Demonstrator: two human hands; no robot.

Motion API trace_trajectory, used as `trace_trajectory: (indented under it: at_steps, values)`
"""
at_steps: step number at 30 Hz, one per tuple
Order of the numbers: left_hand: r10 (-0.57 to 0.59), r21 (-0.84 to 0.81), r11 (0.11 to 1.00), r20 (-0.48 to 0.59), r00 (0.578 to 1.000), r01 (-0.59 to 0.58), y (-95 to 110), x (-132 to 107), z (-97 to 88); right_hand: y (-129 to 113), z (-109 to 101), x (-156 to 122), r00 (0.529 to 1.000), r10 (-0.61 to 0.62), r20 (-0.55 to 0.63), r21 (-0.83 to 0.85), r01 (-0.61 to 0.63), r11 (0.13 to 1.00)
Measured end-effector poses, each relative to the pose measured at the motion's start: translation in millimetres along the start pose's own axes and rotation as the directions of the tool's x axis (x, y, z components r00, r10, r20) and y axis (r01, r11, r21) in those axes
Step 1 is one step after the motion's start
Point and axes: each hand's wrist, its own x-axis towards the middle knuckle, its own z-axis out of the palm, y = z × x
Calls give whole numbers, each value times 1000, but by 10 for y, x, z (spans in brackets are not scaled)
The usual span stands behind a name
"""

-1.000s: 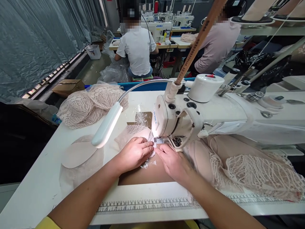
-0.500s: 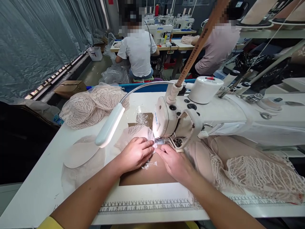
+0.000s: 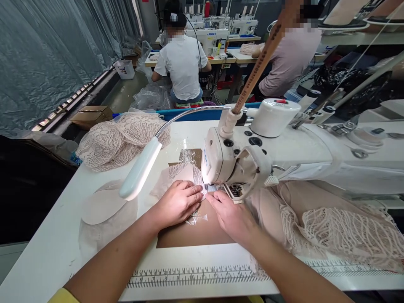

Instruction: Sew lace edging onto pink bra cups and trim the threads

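At the needle of a white sewing machine (image 3: 217,158), both my hands are on a pale beige lace fabric piece (image 3: 179,173). My left hand (image 3: 180,203) lies over its near edge, fingers together and bent, holding it down just left of the presser foot (image 3: 212,187). On the other side, my right hand (image 3: 232,215) pinches the edge close in front of the foot with thumb and forefinger. The exact edge under the fingertips is partly hidden. Beneath the hands lies a brown board (image 3: 195,235) with clear tape on it.
A lamp (image 3: 140,170) on a bent neck hangs left of the machine. Lace cups (image 3: 123,139) are heaped at the back left, and sheer pieces (image 3: 105,208) lie in front. More lace fabric (image 3: 344,227) lies right. A printed ruler (image 3: 189,275) runs along the front edge. Two people sit beyond.
The view has shifted slightly, with the lamp head appearing a little farther left and lower. Both hands keep nearly the same hold at the presser foot; the fabric shows no clear movement.
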Motion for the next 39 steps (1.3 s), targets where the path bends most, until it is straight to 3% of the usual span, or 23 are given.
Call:
trace_trajectory:
  at_steps: [15,24,33,37,39]
  values:
    - [-144,33,989,-71,987,146,-150,42,30,66,107,-39,999,-5,-40,95,8,995]
    - [-294,76,948,-158,943,308,-253,-14,68,73,41,-29,996,-43,-81,121,53,991]
    - [-512,152,831,-167,843,535,-298,-80,-7,159,171,-38,981,-141,-131,113,156,981]
    - [-581,178,776,-170,796,605,-256,-287,-311,186,210,-41,974,-173,-144,114,190,975]
    - [-676,177,688,-195,710,704,-276,-522,-511,190,207,-46,972,-185,-148,109,202,973]
